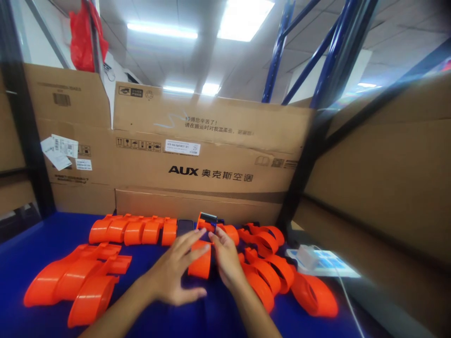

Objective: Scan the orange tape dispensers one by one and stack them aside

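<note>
Both my hands meet over one orange plastic tape dispenser (200, 263) standing on the blue table (31, 244). My left hand (176, 272) has its fingers spread and rests against the dispenser's left side. My right hand (225, 258) grips the dispenser's top right, fingers curled near its black cutter end (208, 218). Rows of the same orange dispensers lie around: one row (134, 231) behind the hands, one group (77, 281) at the left, another (282, 272) at the right.
Large cardboard boxes (211, 155) wall the back of the table, and more cardboard (380, 188) closes the right side. A dark phone (185, 226) lies behind the hands. A white charger (307, 256) with a cable sits on a paper at the right. Blue rack posts (278, 51) rise behind.
</note>
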A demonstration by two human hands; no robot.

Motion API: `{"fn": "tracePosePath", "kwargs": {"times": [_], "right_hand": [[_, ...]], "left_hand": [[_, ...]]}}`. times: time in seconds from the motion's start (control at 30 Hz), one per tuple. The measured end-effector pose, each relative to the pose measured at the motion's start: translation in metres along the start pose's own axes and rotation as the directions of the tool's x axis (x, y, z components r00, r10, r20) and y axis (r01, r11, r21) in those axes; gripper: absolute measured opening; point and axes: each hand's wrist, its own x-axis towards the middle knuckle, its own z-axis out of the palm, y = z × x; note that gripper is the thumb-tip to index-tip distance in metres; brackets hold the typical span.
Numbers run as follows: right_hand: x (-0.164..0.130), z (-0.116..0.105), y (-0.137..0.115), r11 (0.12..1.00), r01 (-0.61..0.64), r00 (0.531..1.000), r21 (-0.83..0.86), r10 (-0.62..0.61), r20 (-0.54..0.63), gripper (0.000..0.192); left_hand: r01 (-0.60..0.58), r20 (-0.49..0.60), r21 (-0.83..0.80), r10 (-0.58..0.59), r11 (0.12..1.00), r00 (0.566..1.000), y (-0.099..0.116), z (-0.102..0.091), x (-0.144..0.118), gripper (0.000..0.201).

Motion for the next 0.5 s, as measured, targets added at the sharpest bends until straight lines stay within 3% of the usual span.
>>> {"fn": "tracePosePath", "kwargs": {"times": [0.07, 0.1, 0.2, 0.27, 0.4, 0.5], "right_hand": [[-0.003, 0.004, -0.004, 1.0, -0.004, 0.996, -0.025, 0.006, 0.084, 0.038], [-0.004, 0.006, -0.006, 0.999, -0.002, 0.992, -0.037, 0.007, 0.123, 0.039], [-0.008, 0.012, -0.01, 0.995, 0.033, 0.984, -0.096, -0.015, 0.179, 0.04], [-0.01, 0.014, -0.011, 0.986, 0.063, 0.981, -0.155, -0.032, 0.192, 0.039], [-0.01, 0.013, -0.008, 0.955, 0.159, 0.965, -0.249, -0.098, 0.242, 0.032], [-0.011, 0.012, -0.003, 0.926, 0.192, 0.963, -0.326, -0.114, 0.244, 0.026]], "left_hand": [[0.133, -0.128, -0.173, -0.156, 0.976, 0.979, 0.001, 0.005, -0.002, 0.081], [0.212, -0.194, -0.256, -0.265, 0.943, 0.945, 0.001, 0.008, -0.002, 0.074], [0.406, -0.305, -0.457, -0.568, 0.792, 0.764, -0.006, 0.019, 0.001, 0.056], [0.425, -0.274, -0.592, -0.667, 0.685, 0.693, -0.012, 0.024, 0.006, 0.051], [0.33, -0.111, -0.838, -0.728, 0.434, 0.676, -0.02, 0.025, 0.012, 0.047], [0.282, -0.115, -0.887, -0.768, 0.365, 0.631, -0.022, 0.021, 0.013, 0.043]]}}
